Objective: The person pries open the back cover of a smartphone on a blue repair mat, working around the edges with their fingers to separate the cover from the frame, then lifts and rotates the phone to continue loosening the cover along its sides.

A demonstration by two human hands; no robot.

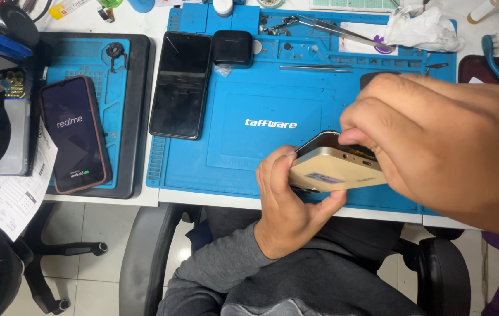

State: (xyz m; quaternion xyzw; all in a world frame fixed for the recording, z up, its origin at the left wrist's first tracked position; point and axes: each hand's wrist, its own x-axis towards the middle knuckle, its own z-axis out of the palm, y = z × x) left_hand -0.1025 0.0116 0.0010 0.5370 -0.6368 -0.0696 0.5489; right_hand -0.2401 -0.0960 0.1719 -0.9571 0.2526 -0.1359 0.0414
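Matting is covering most of your bench: the big blue work mat [273,111] is lying across the white table [144,23], with a smaller blue mat [88,64] sitting on a dark tray to its left. Your right hand [442,146] is looming large over the mat's right side, its fingers [360,120] drawn together and pinching the top edge of the gold phone [337,169]. Your left hand [290,205] is gripping that same phone from below, fingers curled around its left end. You are holding the phone tilted on edge above the mat's near border, just in front of your lap. A dark phone [181,85] is lying face up at the big mat's left side, and a second phone with a lit screen [76,134] is resting on the smaller mat. A black earbud case [232,48] is sitting beside the dark phone. Crumpled white tissue [422,29] and tweezers [343,30] are lying along the far edge.
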